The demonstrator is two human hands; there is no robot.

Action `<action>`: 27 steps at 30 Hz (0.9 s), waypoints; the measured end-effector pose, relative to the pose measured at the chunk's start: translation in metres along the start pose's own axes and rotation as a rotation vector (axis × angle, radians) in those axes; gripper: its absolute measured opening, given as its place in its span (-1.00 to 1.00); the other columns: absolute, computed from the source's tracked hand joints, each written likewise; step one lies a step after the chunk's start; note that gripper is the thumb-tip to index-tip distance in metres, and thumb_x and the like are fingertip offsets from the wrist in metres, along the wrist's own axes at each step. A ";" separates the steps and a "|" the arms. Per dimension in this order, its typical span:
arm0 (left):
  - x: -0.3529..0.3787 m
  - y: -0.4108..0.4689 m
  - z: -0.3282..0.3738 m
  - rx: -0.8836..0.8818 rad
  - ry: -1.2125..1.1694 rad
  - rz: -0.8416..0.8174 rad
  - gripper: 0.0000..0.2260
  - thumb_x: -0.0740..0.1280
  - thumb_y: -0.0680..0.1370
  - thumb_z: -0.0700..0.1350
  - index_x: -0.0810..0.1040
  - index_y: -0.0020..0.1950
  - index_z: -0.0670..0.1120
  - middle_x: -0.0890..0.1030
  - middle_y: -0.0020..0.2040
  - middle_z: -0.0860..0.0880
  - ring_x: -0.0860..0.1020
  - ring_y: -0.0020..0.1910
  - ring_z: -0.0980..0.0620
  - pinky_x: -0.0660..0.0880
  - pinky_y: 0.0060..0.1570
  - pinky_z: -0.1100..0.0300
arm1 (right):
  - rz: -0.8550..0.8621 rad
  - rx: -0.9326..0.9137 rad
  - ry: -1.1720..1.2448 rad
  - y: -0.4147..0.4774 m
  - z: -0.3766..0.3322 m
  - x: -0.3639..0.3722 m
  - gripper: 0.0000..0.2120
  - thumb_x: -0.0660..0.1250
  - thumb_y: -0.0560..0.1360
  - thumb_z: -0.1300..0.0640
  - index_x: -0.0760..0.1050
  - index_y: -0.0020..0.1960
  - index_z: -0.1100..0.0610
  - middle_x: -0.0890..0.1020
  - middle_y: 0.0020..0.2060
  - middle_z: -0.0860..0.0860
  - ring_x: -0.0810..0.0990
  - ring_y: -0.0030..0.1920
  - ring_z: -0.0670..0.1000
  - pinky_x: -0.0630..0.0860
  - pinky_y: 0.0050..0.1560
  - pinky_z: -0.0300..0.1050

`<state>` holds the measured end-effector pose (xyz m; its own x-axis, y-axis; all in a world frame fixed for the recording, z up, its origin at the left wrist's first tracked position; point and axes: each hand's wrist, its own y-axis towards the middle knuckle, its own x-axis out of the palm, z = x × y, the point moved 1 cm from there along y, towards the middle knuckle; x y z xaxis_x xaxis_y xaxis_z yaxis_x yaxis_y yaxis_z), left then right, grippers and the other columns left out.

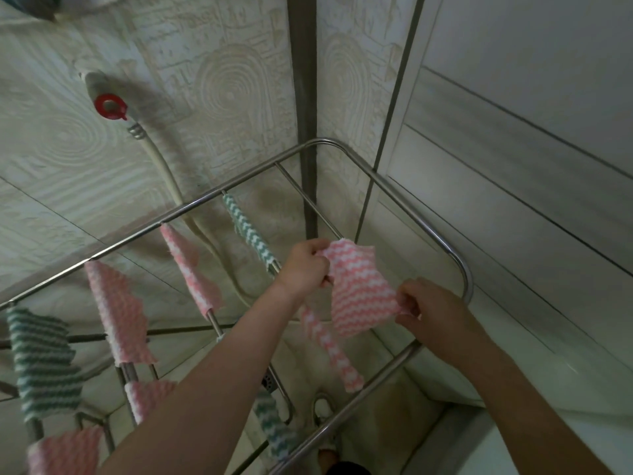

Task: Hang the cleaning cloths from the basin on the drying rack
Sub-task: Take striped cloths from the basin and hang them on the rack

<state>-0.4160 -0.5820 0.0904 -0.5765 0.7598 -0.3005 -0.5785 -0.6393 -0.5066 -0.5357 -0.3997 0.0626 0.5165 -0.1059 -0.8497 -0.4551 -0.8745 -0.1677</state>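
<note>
The drying rack [404, 190] is the biggest thing here, a frame of shiny metal tubes that stands in the corner of a tiled room. Everything else I place against it. Behind the rack, on the patterned wall, there is a pale hose [164, 166] with a red tap handle [110, 106]. On the rack's left rails several cloths already hang: a green striped cloth [41, 361] at the far left, then two pink ones [118, 313] [190, 269], and a narrow green cloth [248, 231] on the rail nearer the middle. More cloths show on the lower rails.

Over the right part of the rack, above an open rail [308, 200], the person holds a pink striped cloth [359, 289] in the air. The left hand [306, 265] has its fingers closed on the upper left edge of this cloth. The right hand [435, 310] pinches the lower right corner, fingers closed tightly. A long strip of the cloth hangs down below the hands toward the rack's front tube. The basin is not in view.

The cloth is not yet on any rail, I think. The risk is that it is bunched and uneven, so if it is laid over the rail with more weight on one side, it can slide off and fall through the rack to the floor. The hanging strip may also catch on the front tube.
</note>
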 end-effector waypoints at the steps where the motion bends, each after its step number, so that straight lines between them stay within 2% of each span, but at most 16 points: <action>1: 0.000 0.000 0.000 0.009 0.013 0.011 -0.62 0.10 0.55 -0.34 0.43 0.35 -0.20 0.58 -0.17 -0.05 0.52 -0.38 0.12 0.45 -0.47 0.37 | 0.030 -0.013 0.005 -0.002 0.002 0.001 -0.85 0.45 0.41 0.14 0.46 -0.15 0.03 0.48 -0.23 -0.10 0.49 -0.22 -0.04 0.47 -0.19 -0.14; 5: 0.002 0.002 -0.002 0.025 -0.031 0.039 -0.61 0.08 0.52 -0.39 0.48 0.28 -0.20 0.54 -0.26 -0.01 0.49 -0.51 0.21 0.45 -0.48 0.37 | 0.150 -0.064 -0.058 -0.008 0.009 0.001 -0.93 0.43 0.46 0.13 0.60 -0.16 0.13 0.59 -0.26 -0.02 0.53 -0.28 0.00 0.45 -0.26 -0.14; 10: -0.002 0.002 -0.005 0.039 -0.032 0.052 -0.58 0.09 0.52 -0.38 0.43 0.36 -0.19 0.53 -0.26 -0.02 0.45 -0.43 0.13 0.42 -0.43 0.29 | 0.200 -0.050 -0.130 -0.016 0.019 -0.008 -0.94 0.38 0.49 0.22 0.62 -0.14 0.17 0.61 -0.26 0.02 0.46 -0.25 -0.03 0.38 -0.24 -0.15; 12: -0.004 0.000 -0.004 0.060 0.022 0.045 -0.57 0.08 0.53 -0.37 0.42 0.38 -0.18 0.58 -0.13 -0.06 0.50 -0.37 0.12 0.42 -0.47 0.35 | 0.165 0.001 -0.151 -0.019 0.025 -0.012 -0.94 0.38 0.50 0.21 0.61 -0.13 0.18 0.60 -0.23 0.02 0.44 -0.21 -0.02 0.35 -0.20 -0.15; 14: -0.006 -0.002 -0.003 0.080 0.070 0.043 -0.55 0.07 0.53 -0.36 0.38 0.41 -0.19 0.57 0.14 -0.14 0.59 -0.17 0.01 0.43 -0.48 0.42 | 0.091 0.048 -0.169 -0.020 0.028 -0.014 -0.92 0.38 0.50 0.15 0.62 -0.10 0.15 0.60 -0.16 -0.01 0.47 -0.14 -0.02 0.38 -0.14 -0.15; 16: -0.004 -0.003 -0.003 0.109 0.130 0.039 -0.55 0.08 0.54 -0.36 0.35 0.43 -0.19 0.49 0.29 -0.16 0.58 0.08 -0.13 0.51 -0.36 0.41 | 0.010 0.087 -0.203 -0.021 0.027 -0.018 -0.89 0.36 0.51 0.06 0.64 -0.07 0.08 0.59 -0.08 -0.05 0.49 -0.03 -0.02 0.47 -0.04 -0.09; 18: -0.001 -0.004 -0.003 0.150 0.210 0.034 -0.56 0.10 0.55 -0.34 0.34 0.43 -0.20 0.46 0.34 -0.16 0.54 0.19 -0.16 0.57 -0.01 0.20 | -0.036 0.122 -0.269 -0.021 0.023 -0.023 -0.85 0.34 0.52 0.00 0.64 -0.03 0.01 0.58 0.00 -0.06 0.48 0.05 -0.02 0.49 0.06 -0.02; 20: 0.002 -0.002 -0.006 0.172 0.269 0.008 -0.56 0.12 0.55 -0.32 0.32 0.44 -0.20 0.43 0.37 -0.17 0.49 0.26 -0.15 0.47 0.24 0.00 | -0.013 0.145 -0.325 -0.020 0.017 -0.027 -0.80 0.31 0.52 -0.08 0.64 0.01 -0.02 0.58 0.04 -0.06 0.48 0.09 -0.01 0.48 0.09 -0.01; 22: 0.003 0.000 -0.011 0.168 0.329 -0.014 -0.55 0.12 0.55 -0.29 0.30 0.46 -0.17 0.41 0.39 -0.17 0.47 0.28 -0.16 0.43 0.28 -0.07 | 0.051 0.151 -0.299 -0.018 0.009 -0.025 -0.72 0.31 0.49 -0.16 0.63 0.04 -0.01 0.59 0.04 -0.05 0.50 0.08 -0.01 0.47 0.06 -0.01; 24: 0.005 0.001 -0.015 0.162 0.399 -0.030 -0.52 0.11 0.54 -0.26 0.28 0.48 -0.11 0.40 0.40 -0.15 0.48 0.27 -0.16 0.43 0.27 -0.08 | 0.048 0.149 -0.266 -0.018 0.002 -0.018 -0.68 0.33 0.46 -0.21 0.61 0.05 -0.01 0.61 -0.01 -0.06 0.53 0.02 -0.02 0.48 0.02 -0.04; 27: 0.005 0.001 -0.018 0.162 0.496 -0.054 -0.48 0.12 0.51 -0.26 0.25 0.49 -0.07 0.41 0.40 -0.14 0.50 0.26 -0.16 0.45 0.25 -0.05 | 0.018 0.157 -0.226 -0.020 -0.002 -0.009 -0.76 0.36 0.46 -0.15 0.63 0.01 -0.03 0.67 -0.10 -0.10 0.60 -0.09 -0.06 0.52 -0.03 -0.09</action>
<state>-0.4094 -0.5767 0.0737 -0.2233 0.7318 -0.6439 -0.7047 -0.5776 -0.4120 -0.5298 -0.3824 0.0751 0.3400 0.0028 -0.9404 -0.5786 -0.7877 -0.2115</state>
